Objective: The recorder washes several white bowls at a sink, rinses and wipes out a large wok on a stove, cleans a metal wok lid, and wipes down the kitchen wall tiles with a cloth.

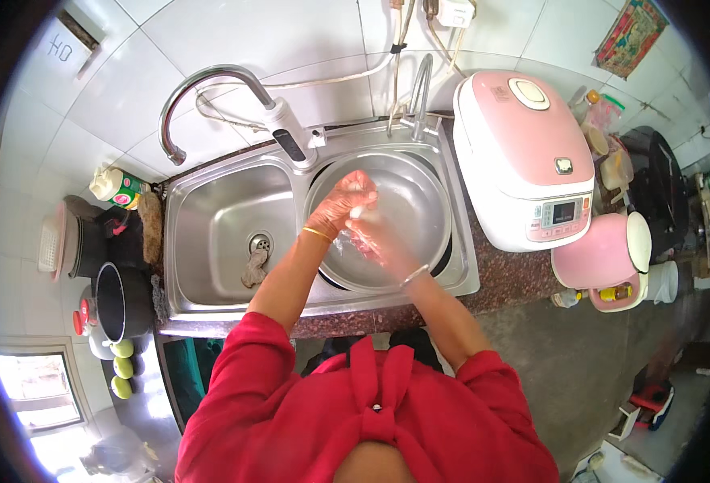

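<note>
Both hands are over a round metal basin that sits in the right sink bowl and appears to have water in it. My left hand, with a gold bangle at the wrist, is curled around a small white object, mostly hidden by the fingers. Just below it, my right hand, with a silver bangle, is blurred by motion. Its fingertips are close to the white object, but whether they grip it is unclear. Water glints beneath the hands.
A curved chrome faucet reaches over the left sink bowl, where a crumpled cloth lies by the drain. A pink rice cooker stands right of the sink. At left are a dark pot and several green round fruits.
</note>
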Tool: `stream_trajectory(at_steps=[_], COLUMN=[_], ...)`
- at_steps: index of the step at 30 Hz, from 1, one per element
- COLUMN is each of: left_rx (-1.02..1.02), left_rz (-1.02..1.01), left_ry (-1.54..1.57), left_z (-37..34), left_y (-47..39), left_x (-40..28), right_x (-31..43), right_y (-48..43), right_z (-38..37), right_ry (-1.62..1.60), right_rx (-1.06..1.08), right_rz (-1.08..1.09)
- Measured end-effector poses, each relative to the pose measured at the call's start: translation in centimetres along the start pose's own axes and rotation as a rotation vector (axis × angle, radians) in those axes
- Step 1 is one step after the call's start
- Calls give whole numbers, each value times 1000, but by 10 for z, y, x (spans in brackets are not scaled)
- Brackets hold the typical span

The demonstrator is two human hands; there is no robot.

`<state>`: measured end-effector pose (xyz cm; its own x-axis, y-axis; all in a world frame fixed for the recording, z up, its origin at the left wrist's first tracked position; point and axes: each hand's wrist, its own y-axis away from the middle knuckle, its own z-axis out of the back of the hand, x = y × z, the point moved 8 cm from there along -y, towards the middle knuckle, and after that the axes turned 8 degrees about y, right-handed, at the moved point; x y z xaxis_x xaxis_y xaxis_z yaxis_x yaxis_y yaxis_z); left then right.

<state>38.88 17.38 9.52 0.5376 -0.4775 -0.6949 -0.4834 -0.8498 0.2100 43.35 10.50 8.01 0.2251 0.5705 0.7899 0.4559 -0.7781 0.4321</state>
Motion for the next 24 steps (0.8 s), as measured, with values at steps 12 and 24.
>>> stream_trajectory(at_steps=[12,24], left_rx=[-334,-785], left_rz=[-155,-361], left_ry=[-275,-78], left_z=[42,51], left_y=[3,43], left_x=[18,30], right_x=[-9,-24], right_y=[-27,-33], right_z=[23,28], right_ry=[1154,1451], right_rx=[-248,-269], right_rz=[244,323])
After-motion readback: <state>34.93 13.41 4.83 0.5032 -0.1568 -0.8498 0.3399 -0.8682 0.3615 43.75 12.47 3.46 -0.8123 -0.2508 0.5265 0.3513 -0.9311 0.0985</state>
